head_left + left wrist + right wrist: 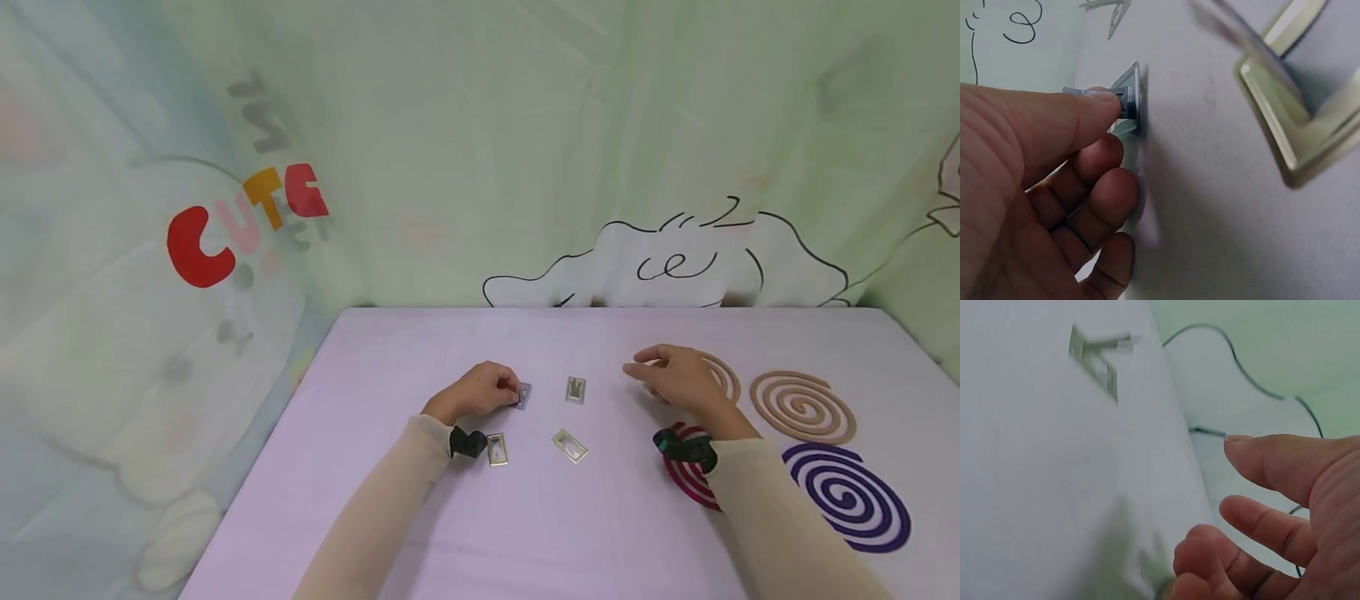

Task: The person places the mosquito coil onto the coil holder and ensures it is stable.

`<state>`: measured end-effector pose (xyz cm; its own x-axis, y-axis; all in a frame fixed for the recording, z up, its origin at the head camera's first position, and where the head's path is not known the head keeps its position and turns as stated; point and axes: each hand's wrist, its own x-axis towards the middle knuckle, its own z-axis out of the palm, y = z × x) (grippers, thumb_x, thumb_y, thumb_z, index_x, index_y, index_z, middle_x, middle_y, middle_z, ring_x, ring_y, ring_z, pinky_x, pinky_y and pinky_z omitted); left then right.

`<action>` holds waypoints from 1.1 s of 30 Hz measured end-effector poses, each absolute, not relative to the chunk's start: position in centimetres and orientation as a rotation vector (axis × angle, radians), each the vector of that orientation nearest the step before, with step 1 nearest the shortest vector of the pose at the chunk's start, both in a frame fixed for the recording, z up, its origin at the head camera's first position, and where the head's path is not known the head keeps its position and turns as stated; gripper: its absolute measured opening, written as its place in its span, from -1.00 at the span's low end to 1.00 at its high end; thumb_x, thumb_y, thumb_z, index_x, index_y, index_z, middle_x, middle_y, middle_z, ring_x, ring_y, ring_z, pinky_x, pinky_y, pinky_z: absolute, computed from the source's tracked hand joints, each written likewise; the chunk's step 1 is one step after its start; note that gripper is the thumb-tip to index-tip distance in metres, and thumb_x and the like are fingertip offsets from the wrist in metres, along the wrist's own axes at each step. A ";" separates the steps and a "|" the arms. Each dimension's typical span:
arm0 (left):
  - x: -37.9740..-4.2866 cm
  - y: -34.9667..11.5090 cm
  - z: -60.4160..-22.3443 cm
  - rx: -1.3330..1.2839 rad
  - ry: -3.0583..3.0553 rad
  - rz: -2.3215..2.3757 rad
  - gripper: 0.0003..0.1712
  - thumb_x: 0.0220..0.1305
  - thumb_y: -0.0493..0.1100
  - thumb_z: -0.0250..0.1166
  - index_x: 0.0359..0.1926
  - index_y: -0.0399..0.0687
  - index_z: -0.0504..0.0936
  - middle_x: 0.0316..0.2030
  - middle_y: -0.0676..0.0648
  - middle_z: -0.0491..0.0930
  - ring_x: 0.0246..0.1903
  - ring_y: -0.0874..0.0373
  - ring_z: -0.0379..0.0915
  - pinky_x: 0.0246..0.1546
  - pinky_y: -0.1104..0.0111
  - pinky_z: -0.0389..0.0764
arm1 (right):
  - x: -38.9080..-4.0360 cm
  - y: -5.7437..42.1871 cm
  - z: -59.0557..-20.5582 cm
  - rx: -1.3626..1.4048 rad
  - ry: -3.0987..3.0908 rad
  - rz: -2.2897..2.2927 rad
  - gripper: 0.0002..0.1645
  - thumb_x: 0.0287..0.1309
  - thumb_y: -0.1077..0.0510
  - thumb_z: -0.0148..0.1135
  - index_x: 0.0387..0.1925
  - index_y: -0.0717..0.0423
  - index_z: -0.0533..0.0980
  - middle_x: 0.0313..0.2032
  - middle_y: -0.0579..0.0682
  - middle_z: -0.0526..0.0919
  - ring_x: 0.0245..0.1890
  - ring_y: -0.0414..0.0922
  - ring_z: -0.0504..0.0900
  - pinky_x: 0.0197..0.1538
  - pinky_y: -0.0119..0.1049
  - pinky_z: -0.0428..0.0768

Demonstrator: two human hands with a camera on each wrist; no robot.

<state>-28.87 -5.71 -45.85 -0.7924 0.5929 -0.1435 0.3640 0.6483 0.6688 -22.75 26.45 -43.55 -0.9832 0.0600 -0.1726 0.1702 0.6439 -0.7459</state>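
Observation:
My left hand (478, 390) pinches the upturned tab of a small grey metal mosquito coil stand (525, 397) between thumb and forefinger. In the left wrist view the stand's flat base (1137, 94) is close to the tabletop, and the other fingers curl below. My right hand (678, 382) holds nothing, its fingers loosely bent over the table beside a tan mosquito coil (723, 377). Between the hands lies another metal stand (575, 389) with its tab bent up. Two more stands, one pale gold (497, 450) and one tilted (570, 446), lie nearer the front.
On the right lie a second tan coil (802, 407), a purple coil (847, 497) and a red coil (686, 479) partly hidden under the right wrist. A pale cloth covers the table (525, 533), and a printed curtain (450, 167) hangs behind it.

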 end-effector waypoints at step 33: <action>-26.5 -2.5 -43.4 1.015 2.359 0.909 -0.86 0.38 -0.41 0.26 -0.24 -0.13 0.69 -0.34 0.11 0.60 -0.29 0.32 0.42 -0.21 0.52 0.45 | -22.4 18.2 -47.0 -0.062 2.194 -1.799 -0.57 0.37 0.24 0.25 0.19 0.39 0.57 -0.42 -0.07 0.67 -0.45 -0.19 0.54 -0.47 -0.38 0.52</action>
